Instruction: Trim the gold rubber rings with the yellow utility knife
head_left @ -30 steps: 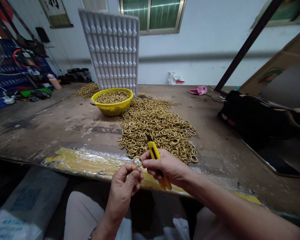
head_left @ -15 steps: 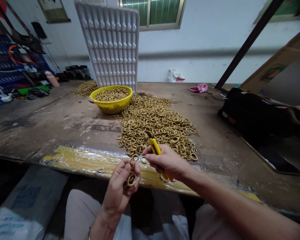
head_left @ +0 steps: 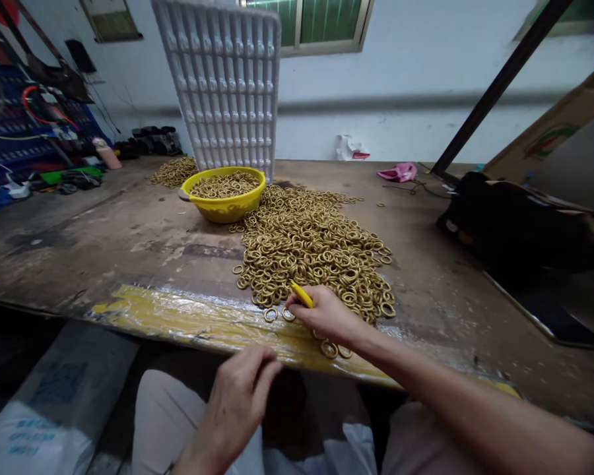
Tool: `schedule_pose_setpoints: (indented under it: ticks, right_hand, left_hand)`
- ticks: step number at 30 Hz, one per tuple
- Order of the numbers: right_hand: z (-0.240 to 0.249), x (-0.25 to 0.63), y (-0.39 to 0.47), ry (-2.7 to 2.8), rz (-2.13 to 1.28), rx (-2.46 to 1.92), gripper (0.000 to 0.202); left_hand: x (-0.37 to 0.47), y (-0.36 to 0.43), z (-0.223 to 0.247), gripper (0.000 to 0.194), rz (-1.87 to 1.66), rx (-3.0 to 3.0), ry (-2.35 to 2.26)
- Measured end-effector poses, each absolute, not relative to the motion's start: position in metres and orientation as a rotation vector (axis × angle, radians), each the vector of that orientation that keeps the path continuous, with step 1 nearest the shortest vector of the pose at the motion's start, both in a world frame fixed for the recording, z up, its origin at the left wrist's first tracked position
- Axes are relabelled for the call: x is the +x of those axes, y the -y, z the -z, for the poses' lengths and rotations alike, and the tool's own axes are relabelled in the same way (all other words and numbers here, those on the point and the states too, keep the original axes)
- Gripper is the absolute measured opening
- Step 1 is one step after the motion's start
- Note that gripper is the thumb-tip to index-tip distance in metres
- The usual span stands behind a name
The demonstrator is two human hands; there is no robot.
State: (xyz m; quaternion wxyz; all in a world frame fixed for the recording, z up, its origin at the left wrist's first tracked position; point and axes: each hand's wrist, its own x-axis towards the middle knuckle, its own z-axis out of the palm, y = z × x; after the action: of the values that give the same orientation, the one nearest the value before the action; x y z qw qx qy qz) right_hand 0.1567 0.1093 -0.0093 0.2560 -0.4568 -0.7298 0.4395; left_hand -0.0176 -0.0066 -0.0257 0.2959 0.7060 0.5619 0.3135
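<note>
My left hand [head_left: 240, 389] is over my lap, just in front of the table edge, its back turned up. The fingers bend down out of sight, and I see no ring in it. My right hand [head_left: 327, 313] is closed around a yellow utility knife [head_left: 301, 294]; the blade does not show clearly. It rests at the near side of a large heap of brass-coloured rings [head_left: 311, 244]. Several loose rings lie by it on the taped table edge, among them one ring [head_left: 270, 315] left of my fingers and another ring [head_left: 329, 349] below my wrist.
Behind the heap stands a yellow basin [head_left: 228, 206] full of rings, with a grey ribbed plastic tray [head_left: 228, 86] upright behind it. A smaller ring pile [head_left: 174, 171] is further left. On the right are a black bag [head_left: 519, 231], a phone-like dark slab [head_left: 549, 313] and a pink cloth [head_left: 398, 172].
My left hand has turned palm down and dropped lower toward my lap; the rings it held are out of sight. The knife in my right hand has tilted, so less of it shows.
</note>
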Motion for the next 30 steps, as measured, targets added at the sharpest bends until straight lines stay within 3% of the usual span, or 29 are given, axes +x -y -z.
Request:
schedule_pose_setpoints:
  ticks: [3, 8, 21, 30]
  right_hand:
    - [0.009, 0.159, -0.109, 1.959, -1.187, -1.260, 0.016]
    - [0.007, 0.161, -0.106, 1.985, -1.199, -1.253, 0.017]
    - [-0.014, 0.158, -0.089, 2.027, -1.399, -1.001, 0.023]
    - [-0.017, 0.158, -0.090, 1.925, -1.591, -0.937, 0.019]
  left_hand:
    - [-0.021, -0.028, 0.030, 0.015, -0.932, 2.032, -1.595]
    - [-0.019, -0.063, 0.041, 0.012, -1.088, 1.674, -1.550]
    - [-0.005, -0.034, 0.026, 0.034, -1.063, 0.760, -1.081]
    - [0.005, -0.024, 0.015, 0.023, -1.192, 0.460, -0.779]
